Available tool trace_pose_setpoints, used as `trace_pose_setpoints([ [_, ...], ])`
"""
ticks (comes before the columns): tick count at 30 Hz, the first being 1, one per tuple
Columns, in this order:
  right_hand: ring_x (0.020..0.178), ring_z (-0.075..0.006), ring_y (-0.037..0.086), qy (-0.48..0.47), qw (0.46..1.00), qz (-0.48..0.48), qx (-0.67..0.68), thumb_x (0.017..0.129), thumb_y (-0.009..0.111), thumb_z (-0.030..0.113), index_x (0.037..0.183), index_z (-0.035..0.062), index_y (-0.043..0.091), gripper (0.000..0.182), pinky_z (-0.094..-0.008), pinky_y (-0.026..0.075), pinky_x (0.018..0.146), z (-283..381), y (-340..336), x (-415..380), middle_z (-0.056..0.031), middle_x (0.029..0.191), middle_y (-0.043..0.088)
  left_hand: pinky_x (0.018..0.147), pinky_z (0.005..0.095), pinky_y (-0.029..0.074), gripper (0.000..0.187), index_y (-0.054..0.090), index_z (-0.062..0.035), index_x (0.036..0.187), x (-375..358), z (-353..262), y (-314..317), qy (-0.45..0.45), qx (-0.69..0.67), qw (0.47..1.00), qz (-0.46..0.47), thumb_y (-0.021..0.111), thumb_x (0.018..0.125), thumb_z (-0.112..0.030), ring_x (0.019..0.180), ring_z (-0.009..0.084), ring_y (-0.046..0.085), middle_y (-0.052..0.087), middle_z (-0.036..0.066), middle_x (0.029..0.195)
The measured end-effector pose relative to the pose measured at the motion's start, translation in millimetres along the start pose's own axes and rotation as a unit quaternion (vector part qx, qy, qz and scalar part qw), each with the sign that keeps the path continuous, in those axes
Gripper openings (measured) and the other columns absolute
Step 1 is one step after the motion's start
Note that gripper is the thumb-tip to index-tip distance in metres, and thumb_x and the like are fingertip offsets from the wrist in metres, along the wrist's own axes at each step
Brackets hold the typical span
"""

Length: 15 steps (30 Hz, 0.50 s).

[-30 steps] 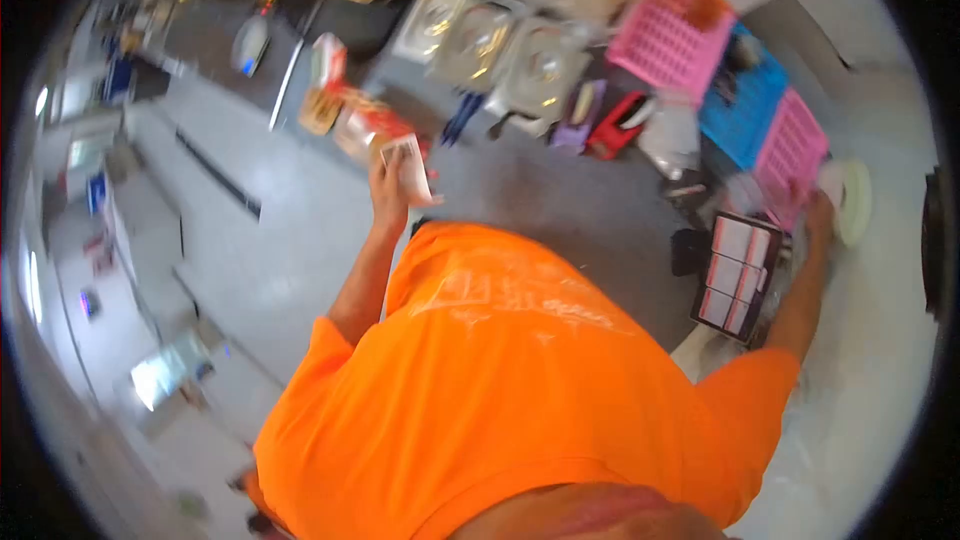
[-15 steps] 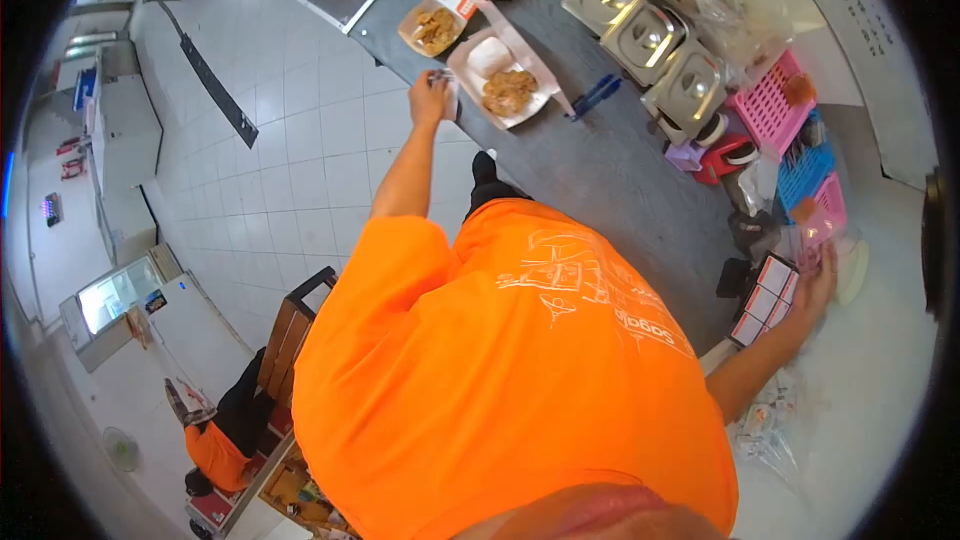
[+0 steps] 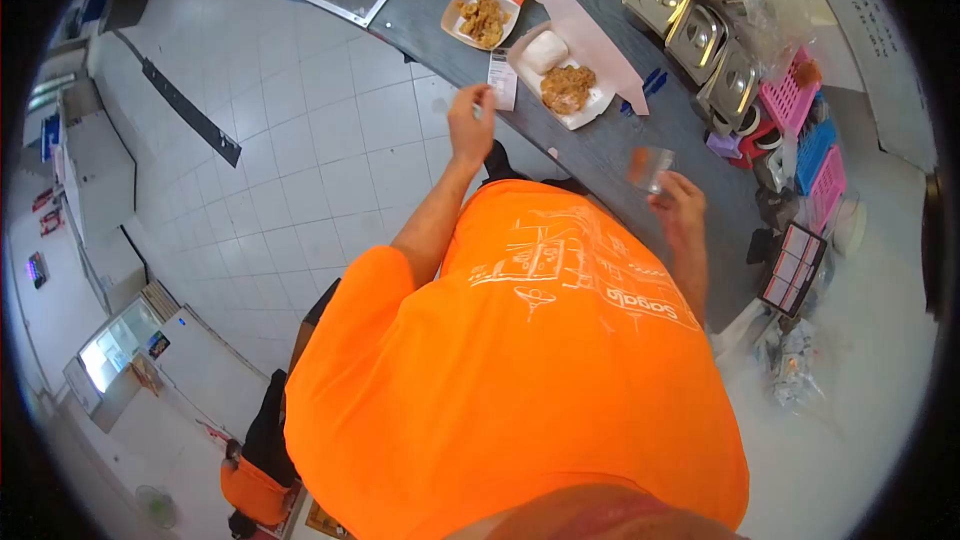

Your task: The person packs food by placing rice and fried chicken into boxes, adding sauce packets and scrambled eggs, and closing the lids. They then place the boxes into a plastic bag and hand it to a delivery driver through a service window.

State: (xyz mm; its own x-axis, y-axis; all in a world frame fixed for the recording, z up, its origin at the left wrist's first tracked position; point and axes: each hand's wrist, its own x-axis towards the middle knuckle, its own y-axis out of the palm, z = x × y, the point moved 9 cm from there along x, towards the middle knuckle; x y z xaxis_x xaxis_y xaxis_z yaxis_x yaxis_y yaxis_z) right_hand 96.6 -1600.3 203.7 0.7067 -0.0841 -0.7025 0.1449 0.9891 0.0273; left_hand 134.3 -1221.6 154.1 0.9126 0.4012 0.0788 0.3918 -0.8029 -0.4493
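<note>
My left hand (image 3: pixel 470 127) is over the floor beside the counter edge. Its fingers are loosely bent with a gap between them, and I see nothing held. A printed paper slip (image 3: pixel 502 82) lies at the edge just beyond its fingertips. In my right hand (image 3: pixel 682 208) is a small clear sachet (image 3: pixel 650 168) with reddish contents, pinched above the counter. Between the hands and farther back, an open paper food box (image 3: pixel 590 112) holds a white wrapped bundle (image 3: pixel 546 51) and a piece of fried chicken (image 3: pixel 568 89). Another open box (image 3: pixel 510 18) contains fried pieces (image 3: pixel 483 20).
Lidded steel containers (image 3: pixel 697 38) line the back of the grey counter (image 3: pixel 610 165). Pink (image 3: pixel 790 95) and blue baskets (image 3: pixel 816 155) stand right of them. Blue markers (image 3: pixel 650 87) lie beside the larger box. Another person (image 3: pixel 258 485) in orange is at lower left.
My right hand has come from the baskets at the right to over the counter, bringing the sachet. My left hand has drawn away from the paper slip. The view has shifted.
</note>
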Motion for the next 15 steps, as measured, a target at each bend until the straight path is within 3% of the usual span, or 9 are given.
trace_pose_setpoints([
  [3,0.061,-0.0152,0.063,0.006,0.998,0.053,-0.041,0.083,0.066,0.013,0.095,-0.0008,0.063,0.018,-0.0234,0.046,0.053,-15.5,71.7,-3.6,-0.0084,0.081,0.066,0.058,0.0270,0.050,0.020,0.069,0.0003,0.089,-38.2,-72.7,42.1,-0.046,-0.179,0.940,0.288,0.065,0.084,-0.018,0.064,0.0146,0.064,0.068,0.008,0.072],
  [4,0.061,-0.0152,0.063,0.010,0.998,0.049,-0.041,0.083,0.066,0.013,0.095,-0.0008,0.063,0.018,-0.0234,0.046,0.053,-21.5,86.6,-2.7,-0.0084,0.081,0.066,0.058,0.0270,0.050,0.020,0.069,0.0003,0.089,-40.3,-87.5,44.5,-0.050,-0.180,0.938,0.291,0.065,0.084,-0.018,0.064,0.0146,0.064,0.068,0.008,0.072],
  [6,0.061,-0.0139,0.064,-0.020,0.991,0.129,-0.038,0.084,0.064,0.011,0.094,-0.0030,0.062,0.017,-0.0211,0.046,0.052,-30.4,123.6,-0.6,-0.0087,0.079,0.066,0.063,0.0259,0.053,0.026,0.067,0.0037,0.091,-62.0,-88.5,64.1,-0.184,-0.192,0.877,0.400,0.065,0.084,-0.021,0.072,0.0137,0.064,0.068,0.010,0.077],
  [10,0.061,-0.0136,0.064,-0.073,0.981,0.143,-0.107,0.085,0.063,0.009,0.094,-0.0038,0.062,0.016,-0.0208,0.047,0.051,-36.3,136.1,1.1,-0.0084,0.078,0.065,0.065,0.0264,0.056,0.027,0.066,0.0059,0.095,-70.3,-63.7,77.8,-0.227,-0.227,0.834,0.450,0.067,0.084,-0.019,0.075,0.0155,0.065,0.068,0.013,0.085],
  [11,0.061,-0.0139,0.063,-0.051,0.984,0.151,-0.078,0.087,0.061,0.009,0.093,-0.0028,0.061,0.013,-0.0222,0.047,0.051,-38.4,135.3,-1.8,-0.0086,0.078,0.065,0.065,0.0264,0.056,0.027,0.066,0.0059,0.095,-72.3,-61.0,78.1,-0.229,-0.225,0.832,0.453,0.067,0.084,-0.019,0.075,0.0155,0.065,0.068,0.013,0.085],
  [13,0.060,-0.0142,0.063,-0.032,0.986,0.160,-0.047,0.088,0.060,0.008,0.092,-0.0019,0.060,0.011,-0.0236,0.048,0.051,-34.9,132.1,-8.1,-0.0088,0.077,0.064,0.068,0.0269,0.057,0.026,0.065,0.0065,0.096,-78.7,-67.9,81.4,-0.270,-0.320,0.777,0.470,0.065,0.086,-0.017,0.078,0.0174,0.066,0.067,0.013,0.090],
  [15,0.060,-0.0147,0.064,0.026,0.984,0.176,0.026,0.089,0.058,0.007,0.091,-0.0019,0.058,0.009,-0.0237,0.049,0.051,-34.8,127.7,-14.9,-0.0090,0.077,0.064,0.069,0.0273,0.057,0.024,0.065,0.0061,0.097,-81.9,-78.1,81.6,-0.279,-0.318,0.771,0.476,0.062,0.088,-0.015,0.080,0.0183,0.066,0.067,0.014,0.091],
])
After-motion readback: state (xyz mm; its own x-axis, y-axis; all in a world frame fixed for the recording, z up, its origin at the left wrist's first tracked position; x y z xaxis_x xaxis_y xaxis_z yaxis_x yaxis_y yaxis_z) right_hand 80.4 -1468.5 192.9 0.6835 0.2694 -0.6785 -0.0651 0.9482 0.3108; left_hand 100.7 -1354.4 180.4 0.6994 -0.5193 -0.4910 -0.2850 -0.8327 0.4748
